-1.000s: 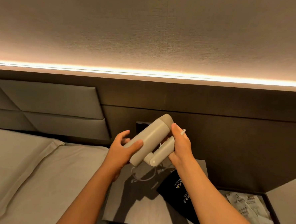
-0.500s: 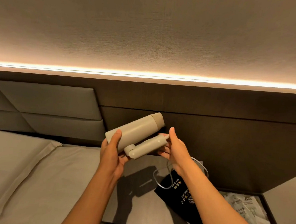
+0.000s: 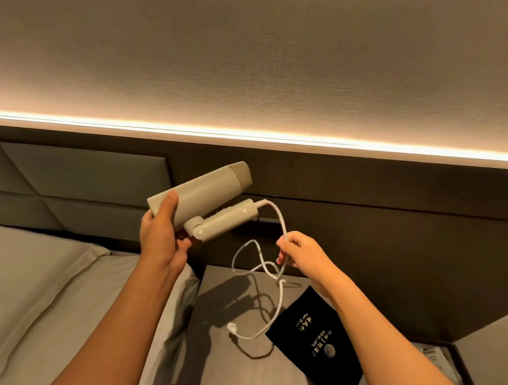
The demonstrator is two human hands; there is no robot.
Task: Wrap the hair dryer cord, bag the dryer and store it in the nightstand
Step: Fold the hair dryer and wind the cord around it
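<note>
Head view: left hand [image 3: 160, 242] grips the hair dryer [image 3: 201, 195] by its barrel's rear end, raised at 10 o'clock above the nightstand [image 3: 227, 357]. Right hand [image 3: 301, 250] pinches the cord [image 3: 279, 304], whose plug [image 3: 232, 327] dangles over the open top. Black bag [image 3: 315, 334] overhangs the front edge at 5 o'clock; the bed [image 3: 59, 293] abuts the left edge.

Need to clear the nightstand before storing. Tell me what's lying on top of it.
On the nightstand lie a black pouch and the cord's plug; the cord loops up to the right hand. Whatever is beneath the pouch is covered.
</note>
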